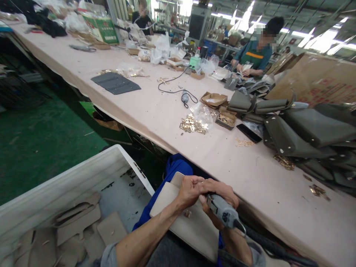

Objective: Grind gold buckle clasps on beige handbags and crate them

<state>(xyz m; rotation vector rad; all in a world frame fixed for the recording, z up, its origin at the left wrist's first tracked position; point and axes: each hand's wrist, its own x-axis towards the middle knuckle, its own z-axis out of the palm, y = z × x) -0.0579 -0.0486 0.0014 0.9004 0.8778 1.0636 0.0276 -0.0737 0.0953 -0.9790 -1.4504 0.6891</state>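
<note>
A beige leather bag [167, 200] lies across my lap, with a small gold-coloured metal fitting [187, 213] on it. My right hand [222, 193] is wrapped round a grey electric screwdriver [224, 212], whose dark cable trails off to the lower right. Its tip points up and to the left and is hidden behind my fingers. Close against the right hand, my left hand [189, 191] is closed over the far part of the bag, fingers pressed together. What those fingers pinch is hidden.
At left stands a white bin [122, 152] holding several beige bag pieces [80, 218]. The long table [161, 115] carries gold metal parts [193, 124], small cardboard boxes [214, 100], a black phone [249, 133] and piled dark bags [311, 129]. A co-worker [253, 55] sits across it.
</note>
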